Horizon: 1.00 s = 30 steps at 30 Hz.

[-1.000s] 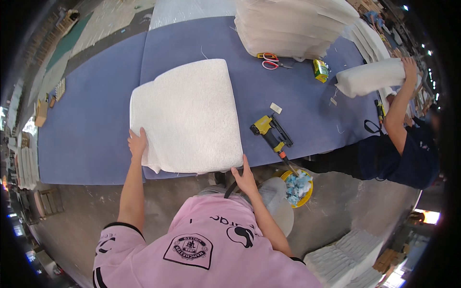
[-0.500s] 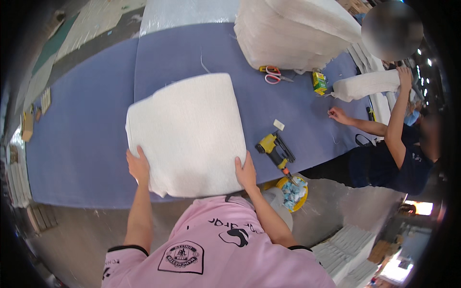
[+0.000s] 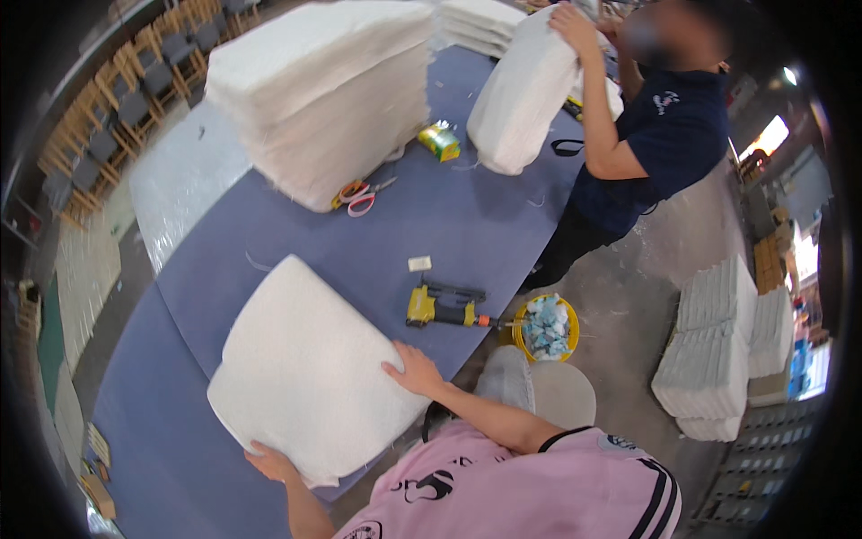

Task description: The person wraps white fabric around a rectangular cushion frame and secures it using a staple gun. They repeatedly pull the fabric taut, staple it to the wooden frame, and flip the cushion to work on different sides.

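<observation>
A white fabric-covered cushion (image 3: 305, 368) lies on the blue tabletop in front of me, its near end by my shirt. My left hand (image 3: 272, 463) grips its near left edge. On the opposite edge my right hand (image 3: 415, 370) holds on, thumb over the top. Some fingers of both hands are hidden by the cushion. To the right of it rests a yellow and black staple gun (image 3: 442, 308), with a small pale block (image 3: 419, 263) just beyond. Red-handled scissors (image 3: 361, 196) lie farther back beside a stack of white cushions (image 3: 337, 117).
A co-worker (image 3: 664, 117) at the table's far right handles another white cushion (image 3: 521, 94). A yellow-green box (image 3: 439, 141) sits near the stack. Below the table edge stand a yellow bucket (image 3: 575, 337) of scraps and a round stool (image 3: 564, 395). White stacks (image 3: 709, 341) stand on the floor.
My view has swung to the right, so the table appears turned. Both my hands stay on the cushion. The co-worker's cushion is now raised on end, with that person leaning closer over it.
</observation>
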Available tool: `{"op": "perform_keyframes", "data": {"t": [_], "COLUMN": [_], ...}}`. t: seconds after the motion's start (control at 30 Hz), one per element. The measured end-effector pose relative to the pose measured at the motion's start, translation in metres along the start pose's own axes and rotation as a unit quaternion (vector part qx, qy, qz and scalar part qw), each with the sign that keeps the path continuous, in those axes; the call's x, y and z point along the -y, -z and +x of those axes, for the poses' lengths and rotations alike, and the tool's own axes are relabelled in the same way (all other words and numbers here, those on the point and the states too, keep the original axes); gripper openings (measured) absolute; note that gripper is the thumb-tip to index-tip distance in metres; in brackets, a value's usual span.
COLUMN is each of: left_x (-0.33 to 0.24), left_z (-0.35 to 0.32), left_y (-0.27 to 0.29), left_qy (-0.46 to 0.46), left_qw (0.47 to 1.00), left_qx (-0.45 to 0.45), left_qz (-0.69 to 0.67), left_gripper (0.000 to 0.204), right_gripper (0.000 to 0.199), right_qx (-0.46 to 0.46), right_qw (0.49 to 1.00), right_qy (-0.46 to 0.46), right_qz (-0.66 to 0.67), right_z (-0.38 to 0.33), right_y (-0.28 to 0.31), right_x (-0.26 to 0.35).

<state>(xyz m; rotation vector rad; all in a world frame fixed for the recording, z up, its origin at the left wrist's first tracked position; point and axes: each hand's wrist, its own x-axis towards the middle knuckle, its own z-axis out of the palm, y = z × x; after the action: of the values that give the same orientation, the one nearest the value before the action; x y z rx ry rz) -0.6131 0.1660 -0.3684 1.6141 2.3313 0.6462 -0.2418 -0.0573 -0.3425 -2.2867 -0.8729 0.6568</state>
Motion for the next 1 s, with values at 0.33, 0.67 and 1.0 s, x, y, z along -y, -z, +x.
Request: {"op": "perform_keyframes", "data": {"t": [0.33, 0.67, 1.0], "left_x": [-0.009, 0.027, 0.027], "left_z": [0.007, 0.002, 0.002], "left_y": [0.005, -0.026, -0.022], "left_qy": [0.043, -0.025, -0.025], "left_qw": [0.992, 0.987, 0.987], "left_qx": [0.027, -0.046, -0.046], "left_qz": [0.117, 0.151, 0.155], "left_gripper": [0.075, 0.071, 0.074], "right_gripper": [0.048, 0.048, 0.042], "right_qx": [-0.032, -0.017, 0.021], "right_qw": [0.999, 0.969, 0.967], "right_qy": [-0.025, -0.241, -0.235], "right_qz": [0.035, -0.044, -0.097], "right_z": [-0.074, -0.140, -0.122], "right_y": [0.104, 0.111, 0.110], "right_x": [-0.185, -0.256, -0.266]}}
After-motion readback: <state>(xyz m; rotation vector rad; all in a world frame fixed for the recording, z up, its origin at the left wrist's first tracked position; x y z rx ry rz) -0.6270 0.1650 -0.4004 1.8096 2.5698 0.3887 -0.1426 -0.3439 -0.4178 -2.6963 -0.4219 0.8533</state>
